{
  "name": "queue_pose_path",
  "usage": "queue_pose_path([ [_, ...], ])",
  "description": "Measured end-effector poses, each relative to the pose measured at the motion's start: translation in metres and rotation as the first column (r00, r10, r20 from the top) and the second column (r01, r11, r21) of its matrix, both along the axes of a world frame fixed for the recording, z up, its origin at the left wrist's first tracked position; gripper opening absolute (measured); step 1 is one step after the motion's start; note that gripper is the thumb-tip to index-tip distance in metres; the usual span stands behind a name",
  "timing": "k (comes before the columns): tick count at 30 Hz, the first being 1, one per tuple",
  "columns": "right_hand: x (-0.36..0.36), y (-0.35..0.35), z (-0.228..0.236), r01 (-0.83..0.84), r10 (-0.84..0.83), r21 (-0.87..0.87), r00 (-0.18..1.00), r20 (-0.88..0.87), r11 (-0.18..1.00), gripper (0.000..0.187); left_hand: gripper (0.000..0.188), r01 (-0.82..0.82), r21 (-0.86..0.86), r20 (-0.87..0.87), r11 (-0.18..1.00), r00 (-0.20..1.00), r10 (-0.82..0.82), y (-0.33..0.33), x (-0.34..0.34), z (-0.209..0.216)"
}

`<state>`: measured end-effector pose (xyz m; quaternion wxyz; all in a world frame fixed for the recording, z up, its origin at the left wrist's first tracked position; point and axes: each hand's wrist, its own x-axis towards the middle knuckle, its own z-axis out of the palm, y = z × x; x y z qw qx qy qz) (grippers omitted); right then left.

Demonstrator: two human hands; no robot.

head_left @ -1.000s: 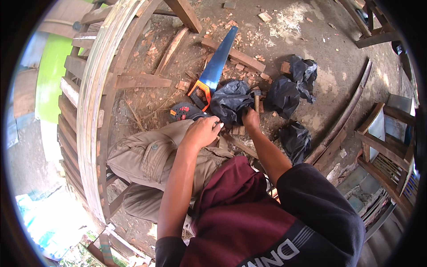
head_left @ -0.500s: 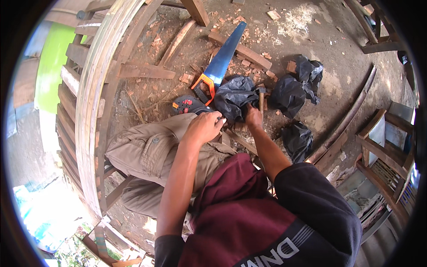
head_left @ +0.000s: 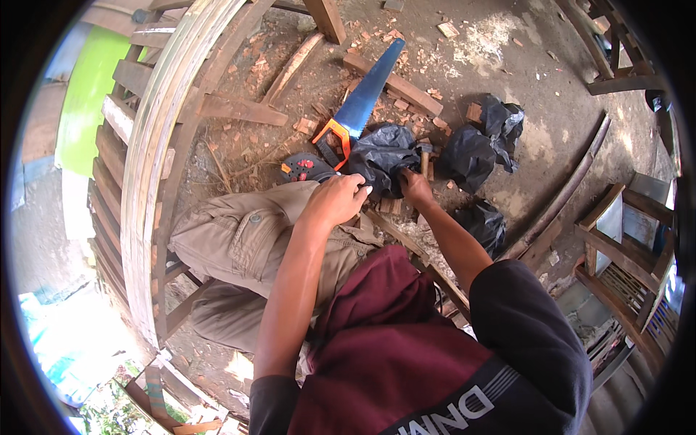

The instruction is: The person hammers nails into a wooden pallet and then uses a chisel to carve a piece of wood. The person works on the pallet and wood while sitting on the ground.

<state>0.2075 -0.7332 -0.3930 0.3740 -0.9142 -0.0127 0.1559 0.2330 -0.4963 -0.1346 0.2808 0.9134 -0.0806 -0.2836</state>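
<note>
We look down on a brown dirt floor [head_left: 544, 87], pale in patches toward its far edge and strewn with wood chips around the middle. Near the floor's centre lies a crumpled black plastic bag [head_left: 384, 148], with our two hands apart at its near side. Our left hand [head_left: 337, 199] has thumb and fingers closed on the bag's near left edge; our right hand [head_left: 417, 188] touches its near right edge, the fingertips lost in the folds, so we cannot tell whether they grip.

Just right of the bag stands the wooden handle of a hammer [head_left: 425, 165]; to its left rests a saw [head_left: 368, 94], blue blade across a wooden beam [head_left: 413, 94], orange handle toward us. More black plastic [head_left: 466, 156] lies farther right.

A slatted wooden structure [head_left: 139, 188] bounds the floor's left edge, a green panel [head_left: 90, 109] beyond it. Toward the right edge run a long curved strip of wood [head_left: 569, 188] and, past it, a wooden frame [head_left: 622, 250]. Strong light whitens the near left corner.
</note>
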Motion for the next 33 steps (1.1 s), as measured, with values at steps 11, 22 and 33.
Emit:
queue_pose_path([
  [11,0.011,-0.010,0.078,0.635,-0.096,0.645,0.740,-0.665,0.425,0.015,0.030,-0.036,-0.058,0.184,0.998,0.982,0.046,-0.009,0.001,0.005],
  [22,0.029,0.071,0.212,0.467,-0.053,0.883,0.884,-0.465,0.039,0.020,0.028,-0.539,-0.567,-0.178,0.623,0.818,0.547,-0.018,0.008,0.034],
  [33,0.002,-0.004,0.039,0.435,-0.399,-0.204,0.896,0.194,0.877,0.073,0.015,-0.418,-0.332,0.229,0.846,0.834,0.502,-0.023,0.004,0.028],
])
